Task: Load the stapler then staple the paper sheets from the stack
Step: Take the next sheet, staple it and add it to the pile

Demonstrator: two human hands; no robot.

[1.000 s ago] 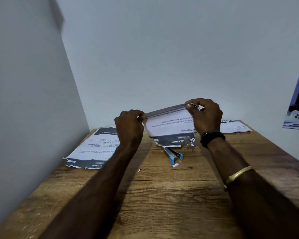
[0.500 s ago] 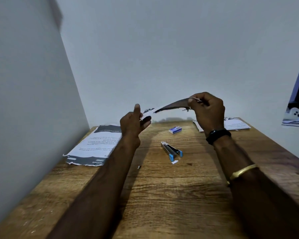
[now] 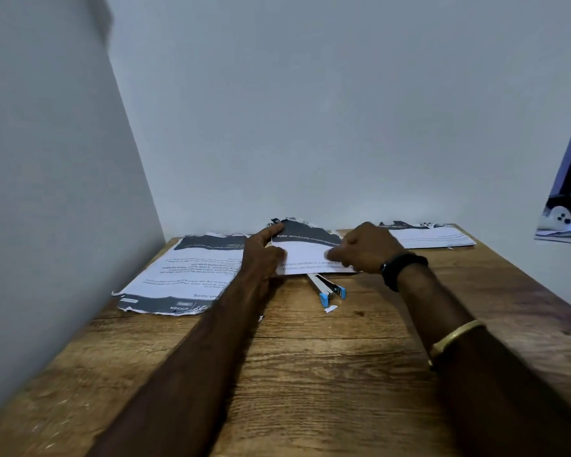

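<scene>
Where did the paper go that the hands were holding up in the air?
Both hands lowered the paper onto the table; it now covers the stapler's far end. The left hand and right hand press on it. The side paper stacks stayed put.

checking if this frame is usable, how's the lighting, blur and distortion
Head view: dim, cool light; wide-angle bending leans the walls outward; both forearms loom dark at the bottom; the sheet under the left hand and right hand has soft, barely legible print; the stapler stays fairly sharp.
</scene>
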